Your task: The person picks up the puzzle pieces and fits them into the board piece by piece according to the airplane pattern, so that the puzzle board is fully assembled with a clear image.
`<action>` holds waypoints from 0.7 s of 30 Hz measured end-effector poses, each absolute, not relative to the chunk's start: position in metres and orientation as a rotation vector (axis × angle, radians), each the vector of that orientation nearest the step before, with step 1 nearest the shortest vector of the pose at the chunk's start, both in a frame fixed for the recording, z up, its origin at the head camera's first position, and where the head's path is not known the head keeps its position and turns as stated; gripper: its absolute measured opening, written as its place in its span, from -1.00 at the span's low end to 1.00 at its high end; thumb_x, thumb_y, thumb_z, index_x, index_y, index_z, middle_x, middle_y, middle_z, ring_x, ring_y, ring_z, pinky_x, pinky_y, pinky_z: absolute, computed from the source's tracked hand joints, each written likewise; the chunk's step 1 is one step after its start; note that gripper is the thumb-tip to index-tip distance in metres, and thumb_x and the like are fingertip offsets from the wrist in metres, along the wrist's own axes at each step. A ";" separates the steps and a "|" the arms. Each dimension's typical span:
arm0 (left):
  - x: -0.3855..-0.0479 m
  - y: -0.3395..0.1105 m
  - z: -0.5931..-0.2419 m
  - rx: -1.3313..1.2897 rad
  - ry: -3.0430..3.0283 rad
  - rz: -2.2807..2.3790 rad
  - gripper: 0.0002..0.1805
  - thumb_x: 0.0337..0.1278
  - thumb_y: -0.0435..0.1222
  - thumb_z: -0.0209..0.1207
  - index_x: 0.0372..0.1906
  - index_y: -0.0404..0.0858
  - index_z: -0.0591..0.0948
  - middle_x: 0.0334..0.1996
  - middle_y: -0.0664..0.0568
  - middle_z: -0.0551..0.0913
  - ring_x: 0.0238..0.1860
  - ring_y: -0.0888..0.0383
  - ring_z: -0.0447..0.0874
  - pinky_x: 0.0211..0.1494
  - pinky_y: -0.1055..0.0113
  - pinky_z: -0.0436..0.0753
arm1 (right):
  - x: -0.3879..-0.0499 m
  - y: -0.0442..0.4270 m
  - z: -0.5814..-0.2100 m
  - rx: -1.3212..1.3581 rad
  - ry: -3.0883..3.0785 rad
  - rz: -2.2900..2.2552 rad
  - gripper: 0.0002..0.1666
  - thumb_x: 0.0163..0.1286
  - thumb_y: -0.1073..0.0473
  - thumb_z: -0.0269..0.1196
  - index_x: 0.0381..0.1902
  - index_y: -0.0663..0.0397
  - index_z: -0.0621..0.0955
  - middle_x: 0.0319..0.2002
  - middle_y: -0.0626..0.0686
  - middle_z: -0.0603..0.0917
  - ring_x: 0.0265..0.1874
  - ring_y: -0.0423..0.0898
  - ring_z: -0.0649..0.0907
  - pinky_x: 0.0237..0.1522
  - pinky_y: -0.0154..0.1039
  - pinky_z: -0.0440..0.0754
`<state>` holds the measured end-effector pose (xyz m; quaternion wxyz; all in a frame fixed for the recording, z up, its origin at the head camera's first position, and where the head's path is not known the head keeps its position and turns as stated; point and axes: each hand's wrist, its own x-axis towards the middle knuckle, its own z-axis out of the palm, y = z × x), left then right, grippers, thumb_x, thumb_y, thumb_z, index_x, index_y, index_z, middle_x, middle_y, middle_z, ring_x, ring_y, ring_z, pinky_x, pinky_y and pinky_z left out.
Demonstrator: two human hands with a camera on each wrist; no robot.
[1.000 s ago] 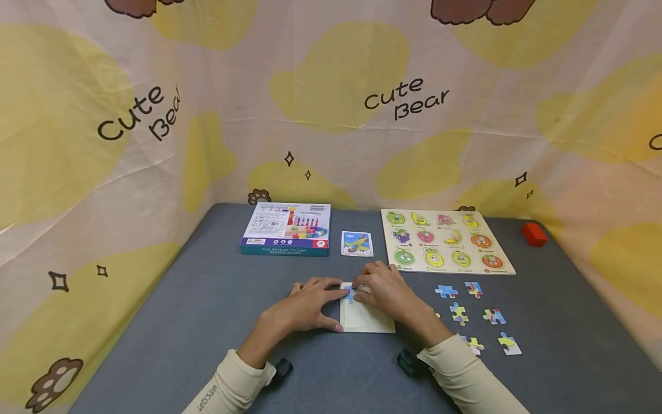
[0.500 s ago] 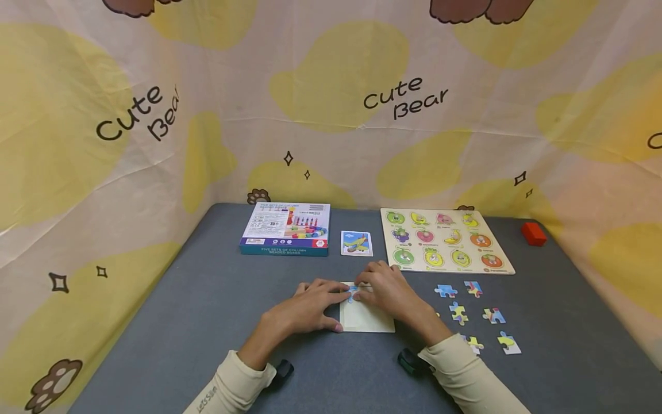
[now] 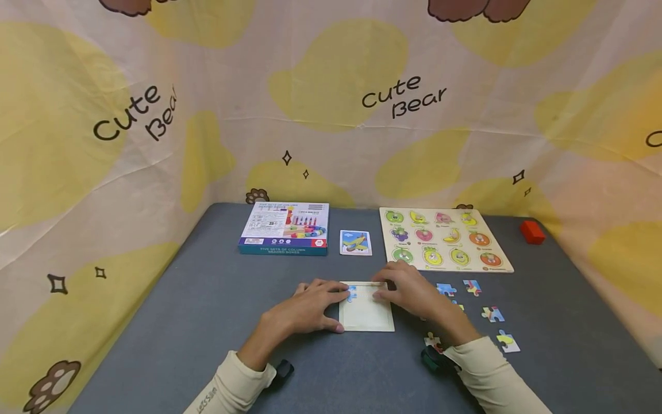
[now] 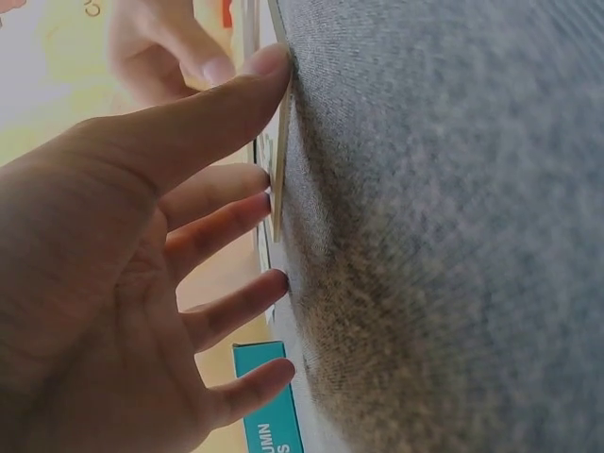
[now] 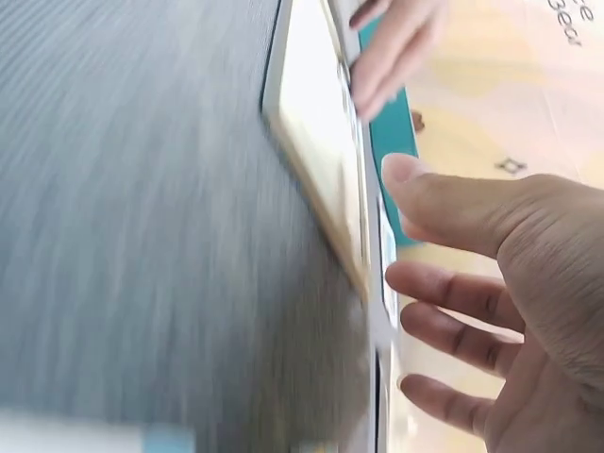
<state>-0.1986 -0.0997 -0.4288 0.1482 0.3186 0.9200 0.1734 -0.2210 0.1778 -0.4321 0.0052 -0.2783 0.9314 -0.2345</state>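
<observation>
Our right hand (image 3: 408,289) has moved right of the blue puzzle piece (image 3: 352,294), fingers loose; left hand (image 3: 312,305), fingers extended, touches the tray (image 3: 367,317) holding it, mid-frame; grey worktop (image 3: 181,305) below, yellow-blotched cloth (image 3: 331,75) across upper frame.

Cloth (image 3: 320,75) reads "Cute Bear", box (image 3: 283,229) "FIVE SETS OF COLUMN BEADED BOXES" (sleeve (image 3: 233,380): "Let's Slim").

One cream tray (image 3: 367,317) holds one puzzle piece (image 3: 352,294); right of it lie at least six loose pieces (image 3: 493,314), some partly hidden. Two hands, one left hand (image 3: 310,306) and one right hand (image 3: 405,287), flank it. Beyond it: one box (image 3: 283,229), one card (image 3: 355,243), one board (image 3: 439,243) with twelve fruit pictures (image 3: 478,238), one red block (image 3: 532,232).
</observation>
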 end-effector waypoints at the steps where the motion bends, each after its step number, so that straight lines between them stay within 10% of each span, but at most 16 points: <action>1: -0.199 -0.100 -0.429 0.914 2.647 0.495 -0.19 0.29 0.08 0.41 0.56 -0.09 0.47 0.57 0.07 0.39 0.53 -0.11 0.28 0.40 -0.21 0.28 | -0.220 0.183 -0.432 -0.867 2.924 -0.727 -0.69 0.40 0.05 0.48 0.04 -0.01 0.80 -0.06 -0.03 0.72 -0.02 -0.04 0.60 0.10 0.08 0.54; 21: -0.198 -0.100 -0.429 0.927 2.659 0.539 -0.18 0.25 0.03 0.45 0.55 -0.13 0.48 0.56 0.01 0.42 0.54 -0.14 0.31 0.42 -0.29 0.26 | -0.208 0.280 -0.430 -0.695 3.051 -0.637 -0.64 0.33 0.10 0.53 0.06 0.03 0.79 0.02 0.08 0.74 0.04 0.13 0.60 0.13 0.23 0.49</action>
